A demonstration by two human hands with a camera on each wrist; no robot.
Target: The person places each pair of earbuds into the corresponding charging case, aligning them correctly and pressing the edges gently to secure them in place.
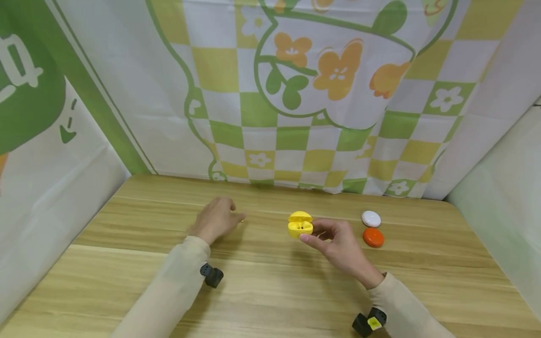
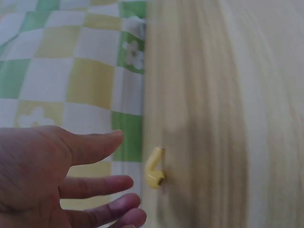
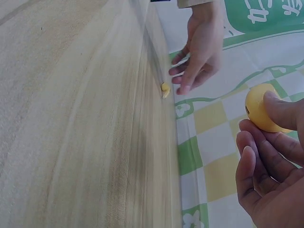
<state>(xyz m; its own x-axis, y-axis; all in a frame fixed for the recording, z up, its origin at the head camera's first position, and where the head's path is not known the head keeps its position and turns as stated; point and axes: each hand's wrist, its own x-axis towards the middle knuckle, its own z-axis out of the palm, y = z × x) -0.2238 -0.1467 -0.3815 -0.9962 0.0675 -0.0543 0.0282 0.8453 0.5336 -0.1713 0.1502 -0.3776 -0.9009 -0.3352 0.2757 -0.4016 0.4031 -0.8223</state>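
Observation:
My right hand (image 1: pixel 341 246) pinches a yellow earbud case (image 1: pixel 299 232) between thumb and fingers, its lid raised. From the right wrist view, the case (image 3: pixel 259 108) shows its rounded outside, with the thumb on top. A single yellow earbud (image 2: pixel 153 175) lies on the wooden table in the left wrist view. My left hand (image 1: pixel 216 218) hovers beside that earbud, holding nothing. Its fingers (image 2: pixel 97 189) are extended and spread, with the thumb apart from them.
On the right part of the table (image 1: pixel 270 291) lie a white rounded case (image 1: pixel 371 218) and an orange rounded case (image 1: pixel 374 237), close together. A checkered, flower-printed cloth (image 1: pixel 258 108) hangs along the back edge. White cloth panels stand at both sides.

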